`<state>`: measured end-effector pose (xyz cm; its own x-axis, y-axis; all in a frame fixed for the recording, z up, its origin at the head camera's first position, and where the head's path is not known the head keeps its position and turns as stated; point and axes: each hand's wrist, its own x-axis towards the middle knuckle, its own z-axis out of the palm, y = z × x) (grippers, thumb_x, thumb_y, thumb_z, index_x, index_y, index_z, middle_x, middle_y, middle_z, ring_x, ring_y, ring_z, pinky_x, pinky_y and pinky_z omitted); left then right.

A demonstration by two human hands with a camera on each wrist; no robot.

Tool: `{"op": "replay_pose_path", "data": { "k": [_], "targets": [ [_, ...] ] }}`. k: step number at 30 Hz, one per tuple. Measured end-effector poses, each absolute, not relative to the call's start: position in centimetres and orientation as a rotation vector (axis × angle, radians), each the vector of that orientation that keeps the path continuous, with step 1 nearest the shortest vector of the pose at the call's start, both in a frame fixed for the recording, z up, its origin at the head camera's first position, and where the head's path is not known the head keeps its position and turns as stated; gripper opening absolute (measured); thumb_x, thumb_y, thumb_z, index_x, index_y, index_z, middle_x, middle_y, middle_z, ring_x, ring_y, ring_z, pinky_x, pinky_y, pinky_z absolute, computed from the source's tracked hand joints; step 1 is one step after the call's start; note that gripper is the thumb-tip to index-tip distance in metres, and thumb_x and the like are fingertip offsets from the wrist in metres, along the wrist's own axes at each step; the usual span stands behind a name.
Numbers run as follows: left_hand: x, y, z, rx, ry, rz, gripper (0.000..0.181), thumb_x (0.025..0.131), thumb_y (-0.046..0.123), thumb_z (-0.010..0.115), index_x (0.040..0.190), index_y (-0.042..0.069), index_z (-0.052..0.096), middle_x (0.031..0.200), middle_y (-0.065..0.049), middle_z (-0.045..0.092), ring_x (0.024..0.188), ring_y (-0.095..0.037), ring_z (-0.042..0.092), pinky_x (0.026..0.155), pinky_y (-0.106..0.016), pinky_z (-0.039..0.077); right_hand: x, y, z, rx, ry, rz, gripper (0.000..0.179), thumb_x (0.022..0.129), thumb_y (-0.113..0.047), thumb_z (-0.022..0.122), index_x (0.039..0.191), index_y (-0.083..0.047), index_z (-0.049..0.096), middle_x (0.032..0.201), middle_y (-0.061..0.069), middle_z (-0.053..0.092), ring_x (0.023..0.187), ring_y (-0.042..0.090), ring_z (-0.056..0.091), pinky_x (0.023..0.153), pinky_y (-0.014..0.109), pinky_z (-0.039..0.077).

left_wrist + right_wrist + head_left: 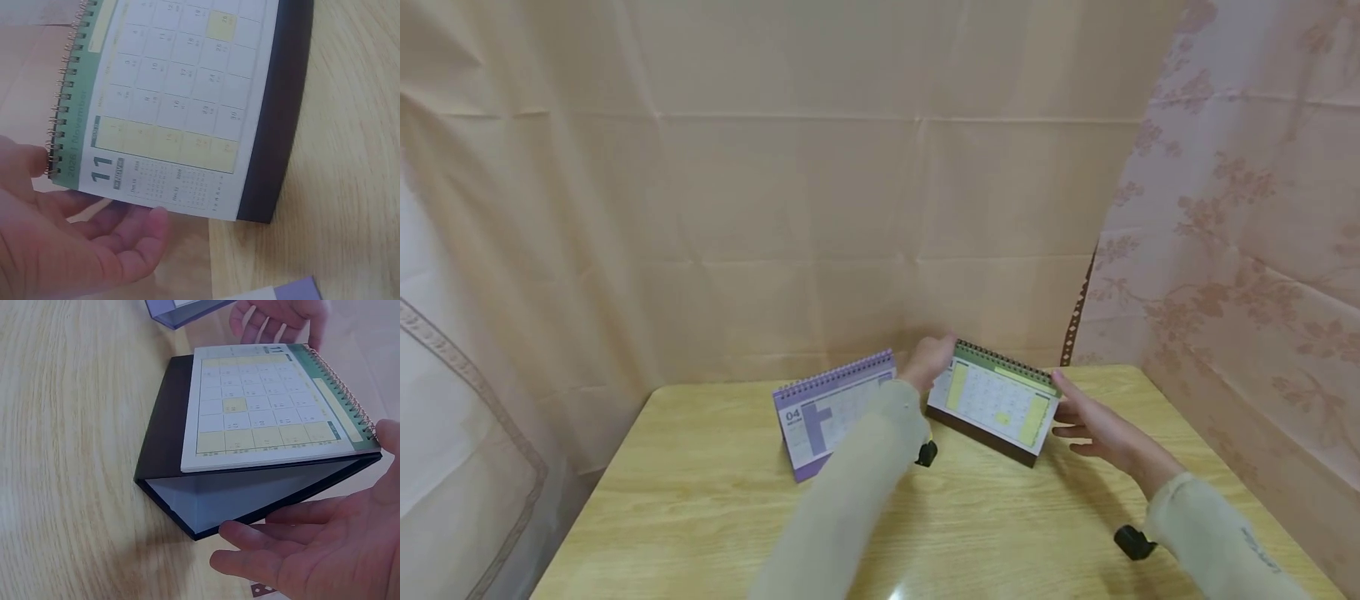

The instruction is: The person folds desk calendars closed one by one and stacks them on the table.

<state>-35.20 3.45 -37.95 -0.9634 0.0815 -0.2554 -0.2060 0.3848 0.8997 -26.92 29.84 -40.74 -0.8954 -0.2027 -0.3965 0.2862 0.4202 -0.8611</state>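
Observation:
A green-topped desk calendar (992, 396), spiral-bound along its upper edge, stands tilted on a dark folded base. In the left wrist view its page reads 11, NOV. My left hand (928, 362) holds its left upper corner, thumb at the end of the spiral (60, 112) and fingers at the side edge. At the opposite corner, my right hand (1101, 429) has its thumb on the spiral end and its other fingers behind and below the back panel. The right wrist view looks into the hollow base (250, 494). A purple desk calendar (808, 433) stands left, partly hidden behind my left sleeve.
Both calendars are toward the back of a light wooden table (700, 492). A beige curtain (790, 208) hangs right behind the table, and a pink floral curtain (1240, 275) runs along its right side. Small black devices (1133, 542) are worn at my wrists.

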Motion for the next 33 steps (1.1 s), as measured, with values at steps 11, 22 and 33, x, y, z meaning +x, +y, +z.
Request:
{"op": "replay_pose_path", "data": {
  "k": [11,22,33],
  "targets": [
    [-35.4,4.1,-38.5,-0.082,2.507,1.524,0.069,0.105,0.058,0.034,0.146,0.005,0.052,0.144,-0.016,0.055,0.121,-0.034,0.056,0.096,-0.053,0.049,-27.0,29.6,-41.1,0.115,2.258,-1.462,0.113,0.094,-0.081,0.017,0.154,0.015,0.016,0.158,0.04,0.016,0.142,0.056,0.026,0.105,0.074,0.03],
    [-35.9,4.1,-38.5,-0.038,2.529,1.478,0.069,0.106,0.056,0.029,0.148,0.005,0.05,0.148,-0.014,0.053,0.132,-0.034,0.05,0.115,-0.05,0.032,-26.9,29.5,-40.8,0.119,2.173,-1.546,0.113,0.097,-0.077,0.021,0.152,0.02,0.0,0.157,0.044,-0.002,0.145,0.059,0.004,0.113,0.072,0.014],
    [-36.3,3.3,-38.9,-0.001,2.448,1.594,0.061,0.107,0.053,0.032,0.15,0.014,0.049,0.144,-0.014,0.055,0.123,-0.033,0.055,0.109,-0.052,0.039,-27.4,29.0,-40.8,0.142,2.195,-1.522,0.113,0.096,-0.078,0.023,0.154,0.017,0.002,0.158,0.041,-0.003,0.144,0.06,0.006,0.11,0.075,0.017]
  ]
}}
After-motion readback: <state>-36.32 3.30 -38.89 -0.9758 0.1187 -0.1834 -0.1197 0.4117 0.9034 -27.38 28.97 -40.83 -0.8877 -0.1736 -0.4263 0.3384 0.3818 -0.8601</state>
